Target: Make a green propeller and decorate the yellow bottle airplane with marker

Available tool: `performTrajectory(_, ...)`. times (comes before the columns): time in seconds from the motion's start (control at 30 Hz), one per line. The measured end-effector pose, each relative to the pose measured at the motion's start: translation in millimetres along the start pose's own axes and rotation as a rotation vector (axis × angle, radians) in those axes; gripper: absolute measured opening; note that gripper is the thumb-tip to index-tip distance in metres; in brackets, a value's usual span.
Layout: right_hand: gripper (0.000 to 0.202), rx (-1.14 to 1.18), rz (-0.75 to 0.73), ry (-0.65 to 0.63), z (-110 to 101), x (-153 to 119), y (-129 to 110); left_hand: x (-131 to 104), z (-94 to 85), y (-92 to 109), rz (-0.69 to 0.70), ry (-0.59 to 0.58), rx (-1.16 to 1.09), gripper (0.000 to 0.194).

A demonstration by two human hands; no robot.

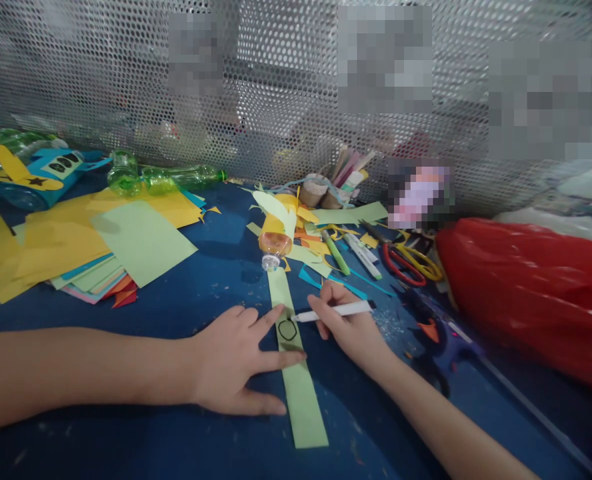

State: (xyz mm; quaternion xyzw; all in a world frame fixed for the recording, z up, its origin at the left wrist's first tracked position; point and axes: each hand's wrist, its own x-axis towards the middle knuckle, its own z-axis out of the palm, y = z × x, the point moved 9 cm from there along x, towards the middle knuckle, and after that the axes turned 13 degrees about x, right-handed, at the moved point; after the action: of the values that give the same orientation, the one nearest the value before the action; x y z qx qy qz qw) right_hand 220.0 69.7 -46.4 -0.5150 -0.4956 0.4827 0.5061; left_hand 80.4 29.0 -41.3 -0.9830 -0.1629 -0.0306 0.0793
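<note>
A long light green paper strip (306,413) lies on the blue table, with a black circle drawn near its middle. My left hand (236,360) rests beside it, fingers spread, fingertips on the strip above and below the circle. In my right hand (349,327) is a white marker (333,311), its tip at the strip just above the circle and its black end pointing right. Beyond the strip's far end lies a small plastic bottle (276,233) wrapped in yellow paper with pale green wing shapes on it.
Coloured paper sheets (143,243) and a blue paper-covered bottle (56,173) are at the left. Paper scraps, markers (337,253), red-handled scissors (403,265), a purple glue gun (449,340) and a red bag (531,287) are at the right. A perforated metal screen (286,87) stands behind.
</note>
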Motion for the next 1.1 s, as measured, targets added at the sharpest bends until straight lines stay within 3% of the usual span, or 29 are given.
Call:
performTrajectory(0.13,0.039,0.048,0.018,-0.012,1,0,3,0,-0.8,-1,-0.007,0.016,-0.015,0.066)
performTrajectory(0.37,0.037,0.256,0.055,0.156,-19,1,10,2,-4.0,-1,0.013,-0.012,-0.042,0.060)
performTrajectory(0.53,0.032,0.205,-0.095,0.112,-21,0,0,1,-2.3,-2,-0.007,-0.019,-0.044,0.070)
performTrajectory(0.63,0.036,0.179,-0.155,0.184,-28,0,-5,-1,-0.7,-3,-0.028,0.000,-0.060,0.082)
performTrajectory(0.77,0.025,0.169,-0.164,0.245,-32,1,-5,-2,1.7,-2,-0.004,-0.003,-0.080,0.078)
performTrajectory(0.87,0.015,0.067,-0.181,0.218,-28,0,-5,-1,0.6,-3,-0.005,0.005,-0.101,0.072)
performTrajectory(0.97,0.017,-0.167,-0.202,0.169,-19,-3,-9,-1,-1.9,-3,0.001,0.026,-0.119,0.072)
performTrajectory(1.1,0.014,-0.393,-0.176,0.052,1,-7,-15,-2,-8.3,-1,0.045,0.111,-0.179,0.092)
